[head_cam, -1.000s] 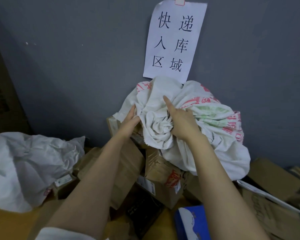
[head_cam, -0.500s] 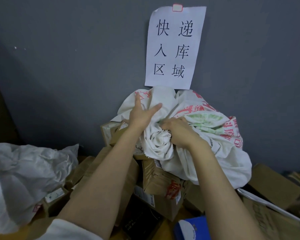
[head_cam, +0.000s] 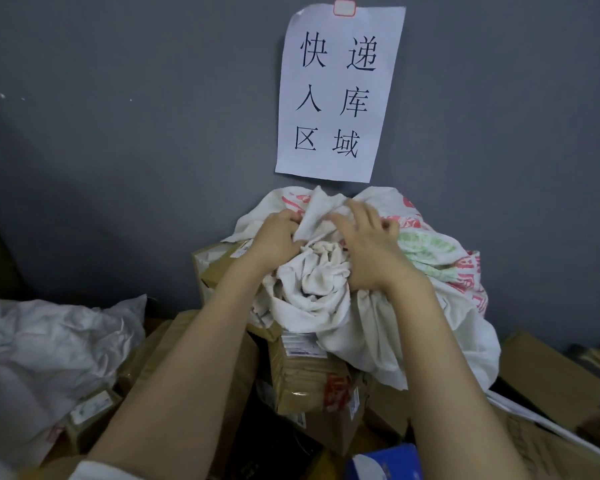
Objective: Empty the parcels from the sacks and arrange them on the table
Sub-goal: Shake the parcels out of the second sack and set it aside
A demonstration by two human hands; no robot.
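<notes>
Tugging at the bunched neck of the printed sack point(head_cam: 430, 258), the left hand point(head_cam: 274, 237) now pinches a flap of cloth in curled fingers, where 0.5 s ago it lay spread flat. The right hand point(head_cam: 368, 251) has climbed off the twisted knot point(head_cam: 319, 271), its fingers close together and bent over the cloth. The knot sits between and just below both sets of fingers, so the sack looks not yet open and its parcels are probably inside.

Counted:
- 2 sacks, the second a plain white sack point(head_cam: 49, 341) well left of the left fingers
- at least 5 brown boxes point(head_cam: 309, 386) below the fingers
- 1 blue box point(head_cam: 385, 462)
- 1 paper sign point(head_cam: 340, 95) above the fingertips
</notes>
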